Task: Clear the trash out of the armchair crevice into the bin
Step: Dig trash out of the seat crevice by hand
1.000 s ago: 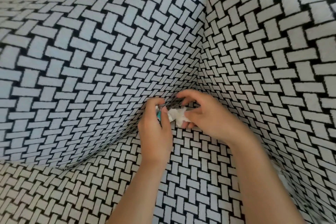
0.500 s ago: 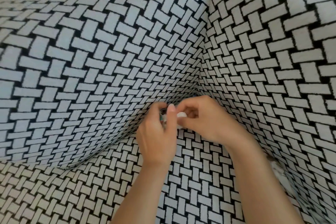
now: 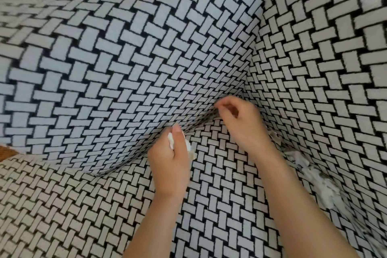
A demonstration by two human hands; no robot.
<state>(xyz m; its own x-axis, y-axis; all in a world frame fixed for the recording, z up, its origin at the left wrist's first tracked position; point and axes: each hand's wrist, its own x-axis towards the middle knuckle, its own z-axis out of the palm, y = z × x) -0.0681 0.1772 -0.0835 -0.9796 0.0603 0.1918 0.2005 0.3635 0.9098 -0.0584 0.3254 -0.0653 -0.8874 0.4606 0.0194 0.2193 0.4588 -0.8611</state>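
Trash in hand: a crumpled white paper scrap (image 3: pixel 189 148) sits bunched in my left hand (image 3: pixel 170 159), thumb pressed over the top, bits sticking out on the right side of my fist.
Trash still lodged: more torn white paper (image 3: pixel 310 172) lies along the crevice (image 3: pixel 278 142) where the seat meets the right-hand armrest, just beside my right forearm; a small shred shows close to my wrist.
Armchair: black-and-white basketweave upholstered armchair (image 3: pixel 104 69), seat, back and armrest all in one pattern, which makes white scraps hard to spot.
Risk: I judge the loose edges of the wad could tear off or slip from my fist and fall back into the fold, because the hold is a bunching one and not a full wrap.
Second risk: reaching deeper could push the remaining shreds further down.
Left hand: curled closed around the scrap, hovering near the back crease.
Right hand (image 3: pixel 240 123): half-open, fingers loosely bent, empty as far as I can tell, fingertips by the corner fold.
Bin: not in view.
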